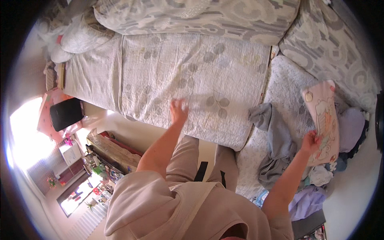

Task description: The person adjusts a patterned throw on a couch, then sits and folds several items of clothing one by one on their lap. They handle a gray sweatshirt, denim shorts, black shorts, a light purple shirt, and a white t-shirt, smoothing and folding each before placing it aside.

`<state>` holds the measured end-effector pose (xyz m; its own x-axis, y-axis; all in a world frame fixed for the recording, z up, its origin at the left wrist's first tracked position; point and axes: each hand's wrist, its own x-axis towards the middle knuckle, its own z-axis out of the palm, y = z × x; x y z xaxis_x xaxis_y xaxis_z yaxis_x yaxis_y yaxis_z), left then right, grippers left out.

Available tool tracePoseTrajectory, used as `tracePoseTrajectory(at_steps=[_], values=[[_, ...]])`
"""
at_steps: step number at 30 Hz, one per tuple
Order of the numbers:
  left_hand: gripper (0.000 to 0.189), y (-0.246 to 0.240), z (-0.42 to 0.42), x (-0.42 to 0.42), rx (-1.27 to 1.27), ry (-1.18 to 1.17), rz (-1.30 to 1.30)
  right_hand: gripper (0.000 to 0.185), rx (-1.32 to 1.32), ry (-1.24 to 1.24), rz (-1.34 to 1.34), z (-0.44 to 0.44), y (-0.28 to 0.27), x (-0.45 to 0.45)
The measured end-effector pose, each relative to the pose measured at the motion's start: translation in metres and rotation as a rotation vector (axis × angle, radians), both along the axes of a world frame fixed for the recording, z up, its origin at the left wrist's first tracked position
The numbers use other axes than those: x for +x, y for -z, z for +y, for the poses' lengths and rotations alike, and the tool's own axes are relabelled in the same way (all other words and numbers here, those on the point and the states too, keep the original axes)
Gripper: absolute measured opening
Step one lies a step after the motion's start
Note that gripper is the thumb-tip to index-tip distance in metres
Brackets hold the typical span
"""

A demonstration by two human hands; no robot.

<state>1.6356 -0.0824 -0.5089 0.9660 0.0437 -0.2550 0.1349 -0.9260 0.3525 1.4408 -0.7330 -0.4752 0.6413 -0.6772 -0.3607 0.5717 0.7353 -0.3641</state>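
My right hand (pixel 312 141) grips the near left edge of a pink printed cloth (pixel 324 120), which looks folded flat, above the right part of the covered sofa. Over the quilted cover with grey leaf prints (pixel 192 81), my left hand (pixel 179 109) is held with its fingers apart and nothing in them; it is slightly blurred. A grey garment (pixel 277 135) lies crumpled on the sofa between my hands, closer to the right one. Lilac cloth (pixel 351 129) lies just beyond the pink cloth, partly hidden by it.
Patterned back cushions (pixel 204 18) line the sofa's far side. More clothes, among them a purple garment (pixel 309 202), lie at the right. At the left are a black chair (pixel 66 114), a low cabinet with bottles and plants, and a bright window (pixel 30 132).
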Motion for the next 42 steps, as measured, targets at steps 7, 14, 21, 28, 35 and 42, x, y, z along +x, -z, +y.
tracePoseTrajectory(at_steps=[7, 14, 21, 28, 35, 42], values=[[0.078, -0.018, -0.055, -0.089, 0.046, 0.096, 0.370, 0.034, 0.104, -0.113, 0.052, 0.141, -0.143, 0.018], [0.067, -0.059, -0.062, -0.111, -1.062, 0.108, 1.522, 0.029, 0.220, -0.240, 0.244, 0.285, -0.143, 0.082], [0.064, -0.151, 0.003, 0.024, -1.426, -0.207, 0.893, 0.032, -0.113, -0.774, 0.778, 0.387, -0.195, 0.064], [0.065, -0.247, -0.006, 0.087, -1.225, -0.353, 1.119, 0.042, -0.330, -0.590, 0.910, 0.390, -0.261, 0.089], [0.050, -0.298, -0.061, 0.110, -1.165, -0.206, 0.880, 0.021, -0.540, -0.421, 0.707, 0.370, -0.280, 0.071], [0.053, -0.337, -0.126, 0.088, -1.111, 0.291, 0.374, 0.033, -0.621, -0.511, 0.795, 0.402, -0.212, 0.000]])
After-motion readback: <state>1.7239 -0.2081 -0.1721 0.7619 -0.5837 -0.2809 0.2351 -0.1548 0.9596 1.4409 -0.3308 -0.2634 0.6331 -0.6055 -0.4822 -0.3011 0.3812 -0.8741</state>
